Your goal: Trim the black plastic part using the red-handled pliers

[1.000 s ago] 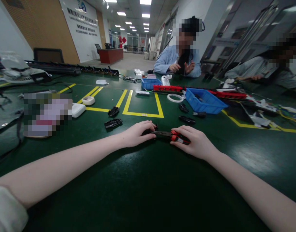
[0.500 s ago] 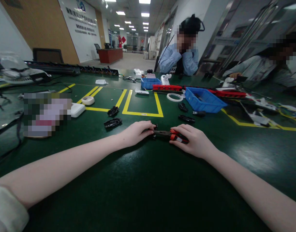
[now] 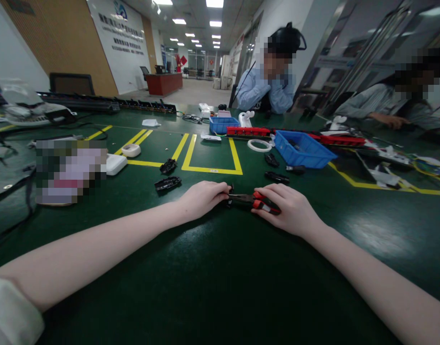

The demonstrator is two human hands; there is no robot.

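Note:
My right hand [image 3: 286, 207] is closed around the red and black handles of needle-nose pliers [image 3: 247, 198], whose jaws point left. Between thumb and fingers, my left hand [image 3: 209, 197] pinches a small black part [image 3: 230, 203]. The jaw tips meet this part at my left fingertips; whether they clamp it I cannot tell. Much of the part is hidden by the fingers. Beyond my left hand lie two black plastic shells [image 3: 167, 183] on the green table [image 3: 205, 278]. Past my right hand are several more black pieces [image 3: 276, 177].
A blue bin [image 3: 304, 152] stands behind the black pieces, near a white ring [image 3: 259, 145] and a red strip [image 3: 248, 131]. To the left are a tape roll [image 3: 131, 150], a white box [image 3: 115, 164] and dark cables [image 3: 24, 206]. Two people sit across the table.
Both my hands, the pliers and the black part stay almost in place. Across the table, the person at the right has shifted a hand.

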